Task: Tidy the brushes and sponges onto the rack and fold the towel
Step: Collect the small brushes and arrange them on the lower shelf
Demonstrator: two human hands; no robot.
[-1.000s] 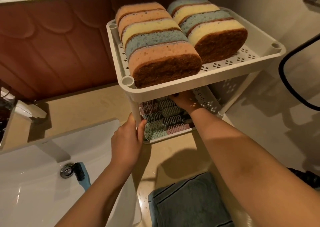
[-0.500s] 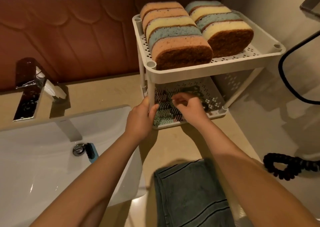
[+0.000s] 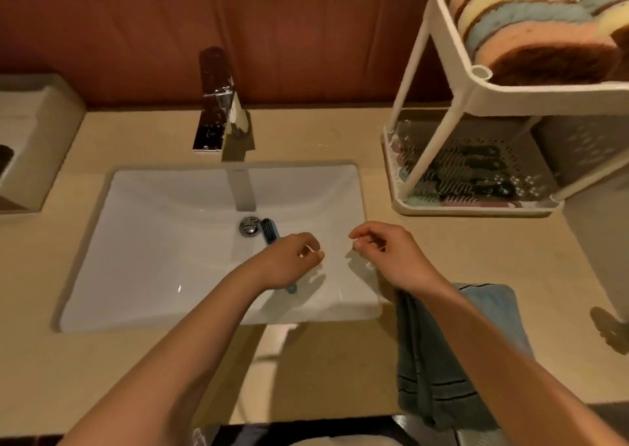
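A blue-handled brush (image 3: 270, 231) with black bristles lies in the white sink (image 3: 163, 241) beside the drain. My left hand (image 3: 287, 262) hovers over its handle, fingers loosely curled, holding nothing. My right hand (image 3: 384, 253) hangs over the sink's right side, also loosely curled and empty. A white two-tier rack (image 3: 442, 105) stands at the right, with several sponges (image 3: 531, 34) on its top shelf and several brushes (image 3: 469, 173) on the bottom one. A grey-blue towel (image 3: 449, 370) lies crumpled over the counter's front edge, below my right forearm.
A chrome faucet (image 3: 221, 112) rises behind the sink. A beige box-like object (image 3: 30, 132) sits at the far left of the counter (image 3: 306, 132). A red-brown wall panel runs along the back.
Both hands left the rack's lower shelf and came back over the sink. My view swung left and down, so the rack now sits at the right edge.
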